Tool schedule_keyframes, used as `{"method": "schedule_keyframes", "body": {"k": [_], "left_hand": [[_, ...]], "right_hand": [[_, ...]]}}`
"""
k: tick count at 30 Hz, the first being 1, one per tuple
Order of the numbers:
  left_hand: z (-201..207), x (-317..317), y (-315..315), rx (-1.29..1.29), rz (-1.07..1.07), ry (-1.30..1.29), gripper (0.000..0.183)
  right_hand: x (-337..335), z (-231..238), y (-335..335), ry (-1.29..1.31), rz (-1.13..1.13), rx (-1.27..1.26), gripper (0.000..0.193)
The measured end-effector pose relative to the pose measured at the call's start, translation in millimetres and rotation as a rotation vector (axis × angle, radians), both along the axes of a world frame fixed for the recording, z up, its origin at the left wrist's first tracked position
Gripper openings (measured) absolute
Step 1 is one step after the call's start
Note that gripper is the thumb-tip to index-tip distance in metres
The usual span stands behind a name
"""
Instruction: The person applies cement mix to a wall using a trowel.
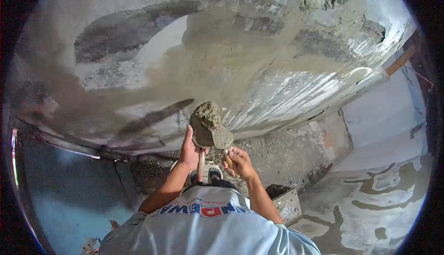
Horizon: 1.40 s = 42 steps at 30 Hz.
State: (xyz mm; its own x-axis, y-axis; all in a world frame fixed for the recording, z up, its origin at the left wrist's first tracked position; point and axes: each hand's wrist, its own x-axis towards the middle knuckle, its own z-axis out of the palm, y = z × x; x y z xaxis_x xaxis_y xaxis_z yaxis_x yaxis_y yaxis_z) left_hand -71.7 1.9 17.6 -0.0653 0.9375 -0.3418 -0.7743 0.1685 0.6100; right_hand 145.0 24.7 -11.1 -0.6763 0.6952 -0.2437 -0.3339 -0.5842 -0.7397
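Observation:
A heap of wet grey mortar (206,116) sits on a flat tool in front of my body, probably a larger trowel. Its blade is mostly hidden by the mortar, and a worn handle (201,166) points back toward me. My left hand (188,153) grips this tool, thumb up along the left edge of the load. In my right hand (239,163) is a smaller trowel, held by its wooden handle (228,160). The small trowel's mortar-coated blade (223,137) touches the right side of the heap.
Ahead spreads a large wall (222,60) with damp brown patches, pale streaks and rough mortar at upper right. A mortar-stained box (287,205) stands by my right elbow. Below, my feet (214,173) rest on a pale support. A blotched grey surface (384,199) lies at right.

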Motion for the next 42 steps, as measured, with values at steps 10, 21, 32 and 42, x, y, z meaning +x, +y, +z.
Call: {"method": "schedule_keyframes", "body": {"k": [10, 21, 32, 42], "left_hand": [[-21.4, -8.2, -7.6, 0.093, 0.027, -0.011, 0.065], [-17.9, 9.2, -2.3, 0.075, 0.039, -0.037, 0.063], [-53.7, 8.5, 3.5, 0.028, 0.084, -0.035, 0.065], [-32.7, 33.3, 23.8, -0.035, 0.128, 0.024, 0.066]], "right_hand": [[-0.5, 71.9, -4.2, 0.103, -0.256, 0.16, 0.03], [114.3, 229.1, 141.9, 0.075, -1.061, 0.648, 0.046], [131.1, 283.1, 261.2, -1.213, -1.618, 1.414, 0.041], [173.6, 276.3, 212.2, -0.973, -1.461, 1.395, 0.029]]}}
